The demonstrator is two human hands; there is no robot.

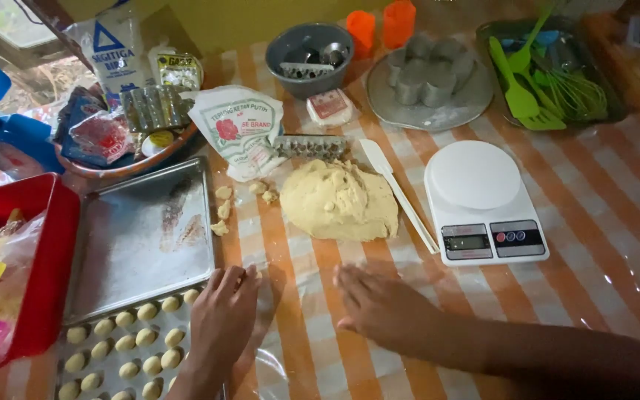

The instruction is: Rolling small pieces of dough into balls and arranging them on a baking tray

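Home kitchen: dough (338, 201), baking tray (142, 237), kitchen scale (483, 204)

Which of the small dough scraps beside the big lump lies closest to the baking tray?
The lowest scrap, right by the tray's right rim; the others sit higher, nearer the flour bag.

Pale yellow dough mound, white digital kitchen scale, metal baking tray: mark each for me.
Pale yellow dough mound (338, 201), head view, middle of its top.
White digital kitchen scale (474, 175), head view, round weighing plate.
Metal baking tray (142, 237), head view, bare upper part.
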